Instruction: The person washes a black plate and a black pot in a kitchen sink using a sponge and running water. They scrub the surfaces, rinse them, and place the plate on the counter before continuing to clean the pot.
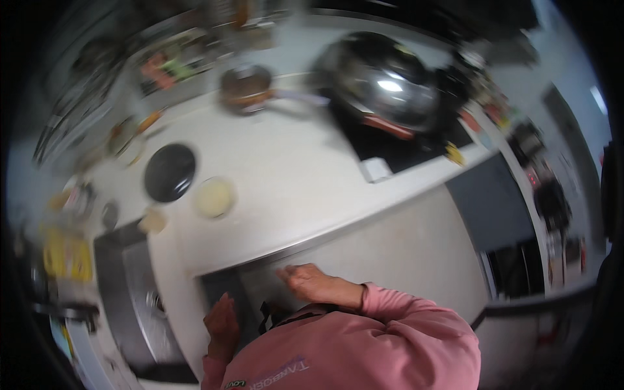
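My left hand (pixel 222 319) is held low in front of my body, close to the counter's edge by the sink, with nothing in it. My right hand (pixel 306 283) hovers at waist height, just off the front edge of the white countertop (pixel 273 195); its fingers are loosely bent and it holds nothing visible. Across the counter from my hands lies a pale yellow round thing (pixel 214 197), perhaps a bowl of food. Beside it is a dark round lid or plate (pixel 170 172). Motion blur hides finer detail.
A stainless-steel sink (pixel 109 263) is at left, near a yellow package (pixel 67 253). A small pot (pixel 246 87) with a long handle stands at the back. A large wok with a domed metal lid (pixel 390 83) sits on a black cooktop (pixel 414 158). A white box-like object (pixel 376 169) lies near its corner.
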Demonstrator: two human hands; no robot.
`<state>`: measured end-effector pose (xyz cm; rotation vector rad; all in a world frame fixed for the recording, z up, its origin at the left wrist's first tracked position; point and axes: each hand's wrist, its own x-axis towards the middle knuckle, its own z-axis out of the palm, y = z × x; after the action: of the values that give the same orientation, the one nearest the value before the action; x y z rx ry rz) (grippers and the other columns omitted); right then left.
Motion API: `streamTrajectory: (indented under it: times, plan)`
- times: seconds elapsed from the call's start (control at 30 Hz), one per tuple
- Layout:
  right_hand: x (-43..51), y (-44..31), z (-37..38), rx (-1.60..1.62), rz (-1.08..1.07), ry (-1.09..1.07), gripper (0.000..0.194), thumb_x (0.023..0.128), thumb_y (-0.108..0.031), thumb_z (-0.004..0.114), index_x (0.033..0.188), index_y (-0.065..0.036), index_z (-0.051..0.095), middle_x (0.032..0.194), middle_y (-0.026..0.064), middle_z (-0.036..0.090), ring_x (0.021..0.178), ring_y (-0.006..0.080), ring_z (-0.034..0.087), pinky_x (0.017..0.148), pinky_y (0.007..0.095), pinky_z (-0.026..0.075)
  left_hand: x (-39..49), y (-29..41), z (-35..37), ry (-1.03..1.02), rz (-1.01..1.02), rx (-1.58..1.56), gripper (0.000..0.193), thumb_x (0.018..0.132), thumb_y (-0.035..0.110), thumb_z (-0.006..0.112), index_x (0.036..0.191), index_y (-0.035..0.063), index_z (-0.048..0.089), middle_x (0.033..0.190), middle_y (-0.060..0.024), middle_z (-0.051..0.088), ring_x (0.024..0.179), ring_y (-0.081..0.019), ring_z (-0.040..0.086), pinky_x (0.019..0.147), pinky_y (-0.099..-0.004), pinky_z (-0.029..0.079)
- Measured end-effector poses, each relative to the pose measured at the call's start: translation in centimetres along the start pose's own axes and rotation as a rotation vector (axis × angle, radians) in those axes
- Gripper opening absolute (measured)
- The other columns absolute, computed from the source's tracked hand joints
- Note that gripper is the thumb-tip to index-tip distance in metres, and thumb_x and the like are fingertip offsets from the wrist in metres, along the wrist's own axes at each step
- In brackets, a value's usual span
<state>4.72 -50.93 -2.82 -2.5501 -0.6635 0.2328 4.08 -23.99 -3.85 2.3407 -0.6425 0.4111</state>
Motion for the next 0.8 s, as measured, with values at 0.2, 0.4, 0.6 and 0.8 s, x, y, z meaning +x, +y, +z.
streamTrajectory:
  times: [0.2,0.4,0.6,0.8]
  plan:
    - [-14.3,6.9,-4.7,0.251,0.232,0.33,0.02,0.068,0.003,0.051,0.088,0.003,0.048,0.078,0.0207,0.053,0.066,0.0393,0.054,0.056,0.0446,0.043,7.1,10.7,9.7,-0.182,0.168,-0.366,0.012,0.083,0.003,0.055,0.093,0.0003,0.061,0.064,-0.0108,0.061,0.055,-0.0202,0.062,0.052,-0.0294,0.05]
    - [-27.2,15.1,-7.4,0.108,0.558,0.651,0.018,0.088,-0.019,0.052,0.082,-0.002,0.052,0.055,0.0167,0.055,0.054,0.0372,0.057,0.047,0.045,0.044,12.9,25.7,20.9,-0.334,0.431,-0.467,0.003,0.077,0.0,0.059,0.077,0.0022,0.058,0.063,-0.0098,0.058,0.053,-0.0254,0.058,0.051,-0.0337,0.048]
    - [-34.2,20.5,-14.4,0.043,0.585,0.831,0.019,0.084,-0.017,0.056,0.072,-0.002,0.053,0.058,0.0132,0.056,0.052,0.0335,0.056,0.044,0.0413,0.043,19.1,36.2,28.4,-0.359,0.663,-0.448,0.01,0.075,0.005,0.066,0.078,-0.0001,0.058,0.064,-0.0109,0.059,0.053,-0.0254,0.059,0.049,-0.0325,0.048]
    - [-37.7,29.7,-19.1,0.031,0.476,0.936,0.014,0.08,-0.01,0.057,0.07,-0.003,0.052,0.062,0.0134,0.056,0.052,0.031,0.056,0.044,0.0392,0.044,23.6,41.8,37.1,-0.286,0.503,-0.54,0.018,0.077,0.004,0.067,0.091,-0.0019,0.058,0.063,-0.0102,0.058,0.052,-0.0201,0.059,0.05,-0.0289,0.048]
